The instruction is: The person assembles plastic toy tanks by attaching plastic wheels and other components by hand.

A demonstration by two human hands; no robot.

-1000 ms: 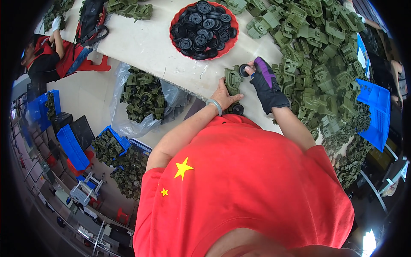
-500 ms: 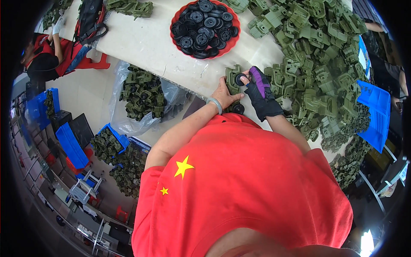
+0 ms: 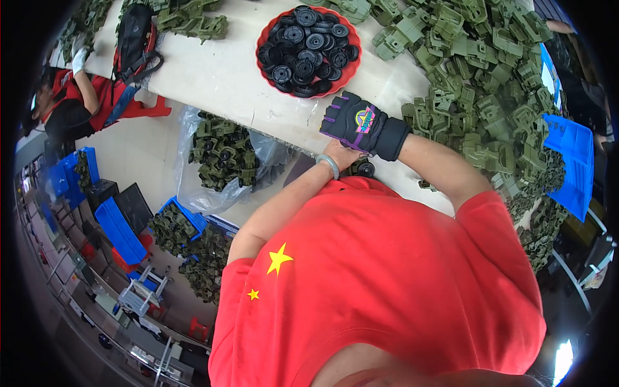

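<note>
— Fingers [image 3: 331, 119] of the gloved right hand [image 3: 365, 127]: how are they set?

— Side by side, curled downward over the left hand [image 3: 343, 153]; their tips are hidden, so whether they clamp anything cannot be told. Bare, with a pale bangle [image 3: 328, 165] at its wrist, the left hand shows only in part; its grip likewise cannot be told.

— And the workpiece?

— Green toy vehicle body [image 3: 352, 169], mostly covered by the hands; its visible part, with a black wheel [image 3: 366, 169], lies at 6 o'clock from the glove.

— Farther out, taking the hands as the dial's centre?

— At 11 o'clock, on the desk [image 3: 213, 77], a scalloped red bowl [image 3: 346, 80] of loose wheels [image 3: 309, 57]; at 2 o'clock, heaped green bodies [image 3: 477, 97]; at 9 o'clock, beyond the desk's edge, a clear plastic bag [image 3: 266, 153] around similar bodies; at 3 o'clock, a blue crate [image 3: 574, 168].

— Farthest?

— Toward 10 o'clock, a black backpack [image 3: 132, 42], then a co-worker's white-gloved hand [image 3: 78, 60].
</note>
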